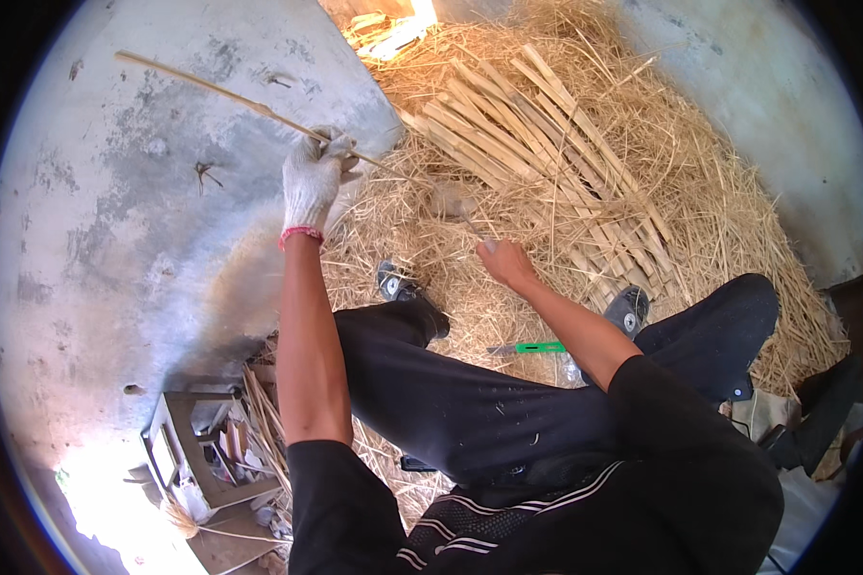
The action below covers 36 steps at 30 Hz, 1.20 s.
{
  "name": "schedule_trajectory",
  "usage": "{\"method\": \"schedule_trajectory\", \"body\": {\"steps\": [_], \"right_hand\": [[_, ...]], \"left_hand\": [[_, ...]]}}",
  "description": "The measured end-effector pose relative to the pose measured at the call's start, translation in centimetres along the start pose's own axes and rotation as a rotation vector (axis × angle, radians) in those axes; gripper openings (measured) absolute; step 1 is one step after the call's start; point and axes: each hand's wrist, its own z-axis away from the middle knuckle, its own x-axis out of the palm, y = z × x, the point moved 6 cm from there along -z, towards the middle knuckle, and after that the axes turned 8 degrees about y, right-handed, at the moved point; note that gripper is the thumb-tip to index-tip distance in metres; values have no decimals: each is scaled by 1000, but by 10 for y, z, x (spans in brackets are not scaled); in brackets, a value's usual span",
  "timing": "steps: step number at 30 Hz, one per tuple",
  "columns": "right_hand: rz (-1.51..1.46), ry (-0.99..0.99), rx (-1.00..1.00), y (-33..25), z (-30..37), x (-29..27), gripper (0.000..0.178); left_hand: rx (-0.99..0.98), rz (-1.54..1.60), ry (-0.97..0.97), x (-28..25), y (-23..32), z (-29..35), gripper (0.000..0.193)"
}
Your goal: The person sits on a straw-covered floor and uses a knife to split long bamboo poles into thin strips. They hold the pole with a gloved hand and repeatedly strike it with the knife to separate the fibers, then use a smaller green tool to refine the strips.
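My left hand [314,177], in a white knitted glove with a pink cuff, is closed round a long thin bamboo strip [211,88]. The strip slants from the upper left down past the fingers toward the middle. My bare right hand [506,263] is closed above the straw, to the right of the strip's lower end. A thin dark sliver shows beyond its fingers, but I cannot make out what it is. Ahead of both hands lies a fanned stack of split bamboo strips [547,153]. A flat green-handled tool [540,347] lies below my right hand, near my leg.
Loose straw-like shavings [719,220] cover the floor. A worn whitewashed wall [115,240] rises at the left, another at the upper right. A wooden box [187,441] with odds and ends stands at lower left. My dark shoes [627,311] rest among the shavings.
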Motion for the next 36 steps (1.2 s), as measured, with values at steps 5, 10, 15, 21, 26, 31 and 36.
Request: {"method": "schedule_trajectory", "body": {"steps": [5, 10, 15, 21, 26, 31, 36], "right_hand": [[-314, -321, 342, 27, 8, 18, 66], [-403, -280, 337, -54, 5, -42, 63], [-221, 67, -190, -58, 14, -41, 55], [72, -128, 101, -4, -2, 1, 59], [-405, -426, 449, 33, -11, 23, 69], [-257, -248, 162, -72, 2, -41, 66], [-62, -63, -23, -40, 11, -18, 61]], "left_hand": [[-6, 67, 8, -15, -14, 5, 17], [-4, 126, 15, -20, -14, 3, 14], [9, 76, 3, -13, -13, 2, 15], [-25, 54, 25, -11, -11, -1, 16], [1, 100, -34, -9, -16, -2, 13], [21, 52, 5, -12, -12, -3, 13], [44, 63, -40, 0, -6, -3, 15]]}}
